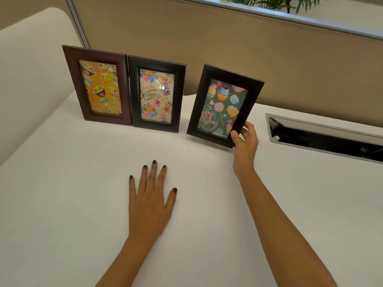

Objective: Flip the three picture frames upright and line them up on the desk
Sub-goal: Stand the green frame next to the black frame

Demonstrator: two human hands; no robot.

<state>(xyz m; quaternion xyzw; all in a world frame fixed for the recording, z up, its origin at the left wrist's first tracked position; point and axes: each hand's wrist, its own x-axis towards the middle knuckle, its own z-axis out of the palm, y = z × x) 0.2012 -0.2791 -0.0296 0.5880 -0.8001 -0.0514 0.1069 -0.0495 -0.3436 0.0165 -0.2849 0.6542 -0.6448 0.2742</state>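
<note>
We see two bare forearms without sleeves, watches or rings; our left hand [149, 200] has dark maroon-polished nails, our right hand [245, 141] short ones.

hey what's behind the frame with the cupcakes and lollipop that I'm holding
Behind the cupcake frame, gripped at its lower right corner by the right hand, are the white desk and tan partition. The frame's back and any stand are hidden.

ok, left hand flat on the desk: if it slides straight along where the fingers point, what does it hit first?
Likely the middle frame, near its base; only bare desk lies between it and the left hand.
</note>
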